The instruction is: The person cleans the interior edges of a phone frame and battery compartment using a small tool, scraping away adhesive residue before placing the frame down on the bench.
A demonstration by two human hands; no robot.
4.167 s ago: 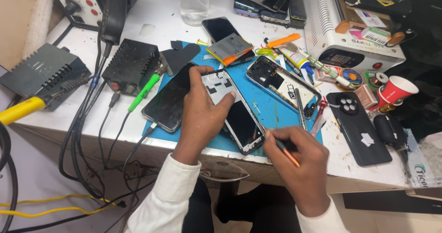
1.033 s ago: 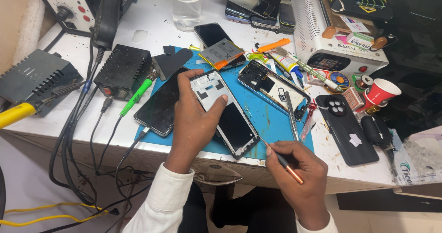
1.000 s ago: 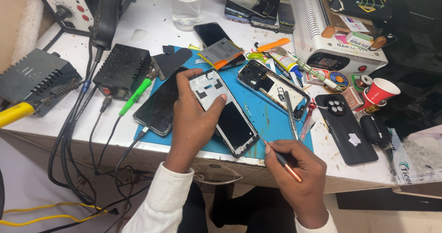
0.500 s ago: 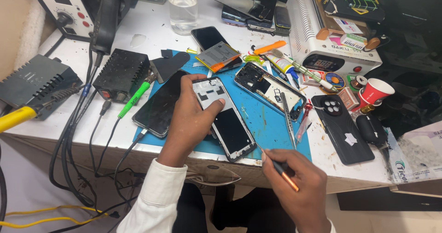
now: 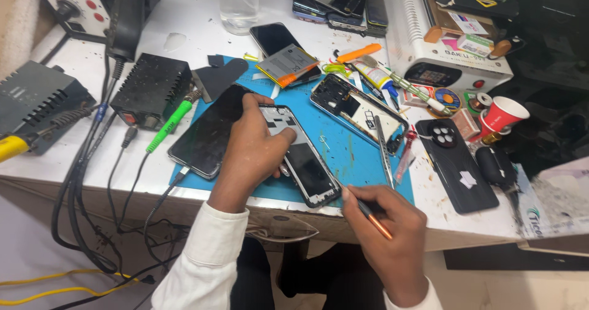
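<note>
Both grips are busy at the near edge of the white worktop (image 5: pixel 184 31). Left hand (image 5: pixel 254 147) lies palm-down on an opened phone (image 5: pixel 300 156) that rests on the blue mat (image 5: pixel 343 144), fingers spread over its upper half and thumb pressing its right side, pinning it flat rather than closing around it. Right hand (image 5: pixel 386 224) is closed around a thin tool with an orange handle (image 5: pixel 374 219), held like a pen, its tip at the lower right corner of the opened phone.

Compared with half a second ago, the right hand has come up from below the worktop edge and sits closer to the phone, with the tool's tip now at the frame. The left hand keeps its place on the phone, as it has over the last few seconds, and the phone has not shifted on the mat.

Just left of the pinned phone, partly under the left wrist, lies a dark screen panel (image 5: pixel 208 132). To the right on the mat is a second opened phone body (image 5: pixel 359 110) with metal tweezers (image 5: pixel 383 150) beside it. Farther right a black back cover (image 5: pixel 457 163) lies on the worktop, and a red paper cup (image 5: pixel 503 114) stands near it. A green-handled tool (image 5: pixel 169 126) lies at the mat's left edge beside a black box (image 5: pixel 153 89). A clear bottle (image 5: pixel 238 3) stands at the back.
</note>
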